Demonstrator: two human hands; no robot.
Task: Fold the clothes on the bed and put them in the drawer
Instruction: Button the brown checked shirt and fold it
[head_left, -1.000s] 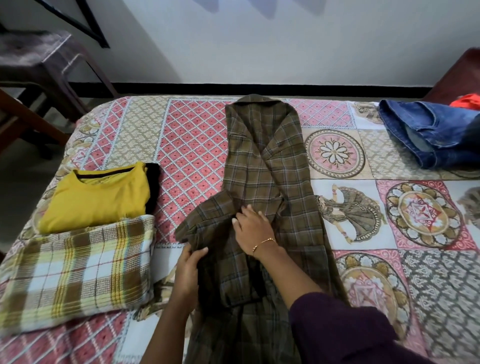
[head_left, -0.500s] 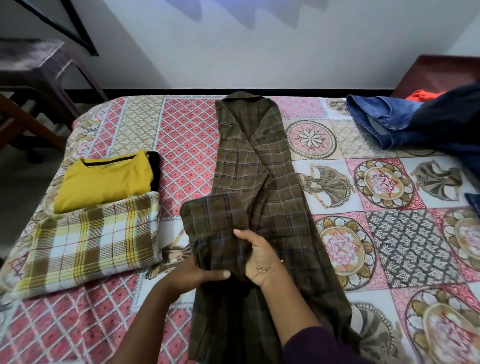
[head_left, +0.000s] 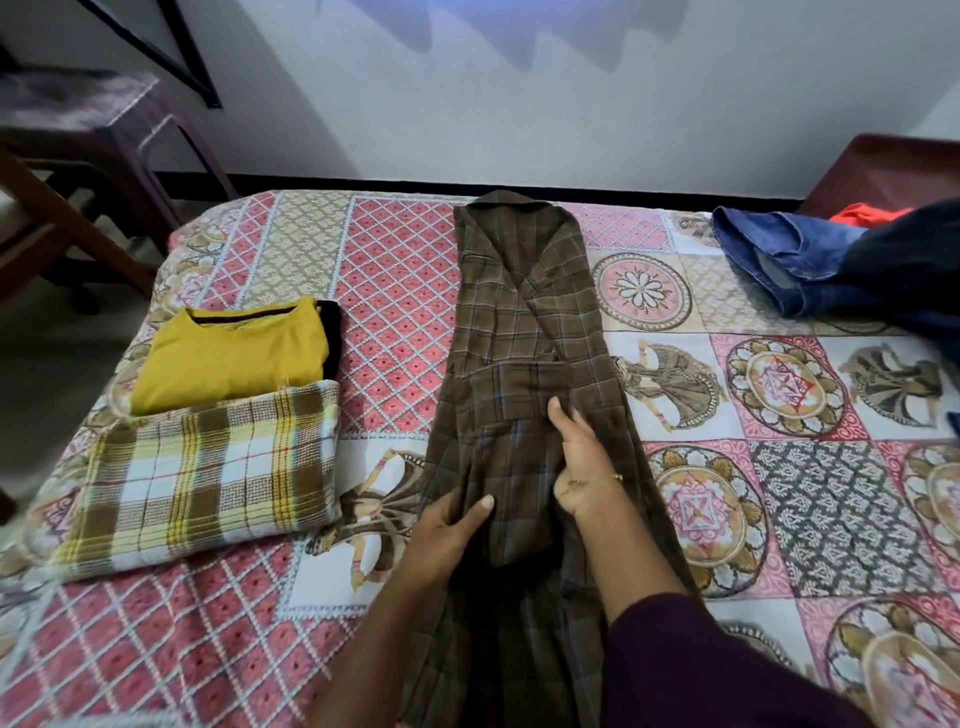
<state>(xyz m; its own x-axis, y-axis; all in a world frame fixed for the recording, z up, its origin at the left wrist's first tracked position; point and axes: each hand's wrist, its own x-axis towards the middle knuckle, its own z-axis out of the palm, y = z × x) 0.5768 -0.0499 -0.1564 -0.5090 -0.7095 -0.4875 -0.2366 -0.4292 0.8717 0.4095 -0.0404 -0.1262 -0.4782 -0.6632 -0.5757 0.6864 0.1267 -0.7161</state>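
Head view: brown plaid shirt (head_left: 524, 332) lengthwise on bed (head_left: 395, 291), left hand (head_left: 447, 525) and right hand (head_left: 582, 462) both pinching its folded sleeve.

olive-brown plaid jacket (head_left: 524, 332), yellow top (head_left: 228, 353), yellow-brown checked cloth (head_left: 208, 467), blue jeans (head_left: 779, 260)

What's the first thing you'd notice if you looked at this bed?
Most likely the long brown plaid shirt stretched down the middle of the patterned bedspread, with the left hand and right hand gripping its folded part. Next, the bright yellow top folded at the left, behind a checked cloth.
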